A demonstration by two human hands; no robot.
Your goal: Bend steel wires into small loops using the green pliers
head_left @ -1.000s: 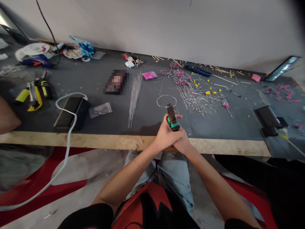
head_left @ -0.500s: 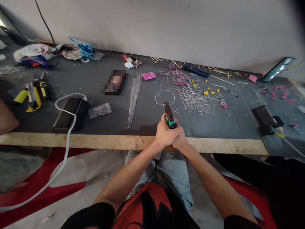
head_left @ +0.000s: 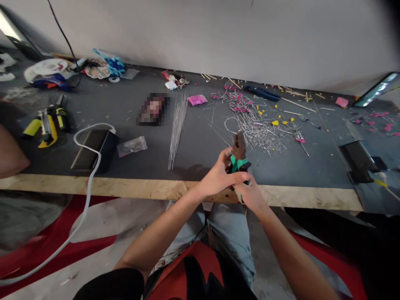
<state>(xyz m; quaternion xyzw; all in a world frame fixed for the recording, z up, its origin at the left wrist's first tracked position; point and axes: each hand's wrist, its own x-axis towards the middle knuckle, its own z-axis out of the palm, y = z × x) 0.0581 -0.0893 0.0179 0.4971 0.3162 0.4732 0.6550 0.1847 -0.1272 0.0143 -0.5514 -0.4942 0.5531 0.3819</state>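
Note:
A pair of combination pliers (head_left: 239,146) with rusty brown jaws and green-and-black handles points away from me, above the table's front edge. My left hand (head_left: 218,177) is closed round the handles from the left, its thumb lying across them. My right hand (head_left: 252,195) is closed round the lower handles from the right, partly hidden by the left thumb. Just beyond the jaws a thin wire loop (head_left: 225,125) shows; whether the jaws touch it, I cannot tell. To the right lies a heap of short wire pieces (head_left: 259,131), some with pink ends.
A bundle of straight wires (head_left: 177,129) lies left of my hands. A pink packet (head_left: 197,100), a clear bag (head_left: 132,146) and a black box with a white cable (head_left: 93,149) are on the table. Cutting tools (head_left: 48,125) lie farther left, near another person's arm (head_left: 12,148).
The pliers and both hands have moved right and turned, so the jaws show broadside. The wire loop has shifted right and looks smaller. The view has moved slightly.

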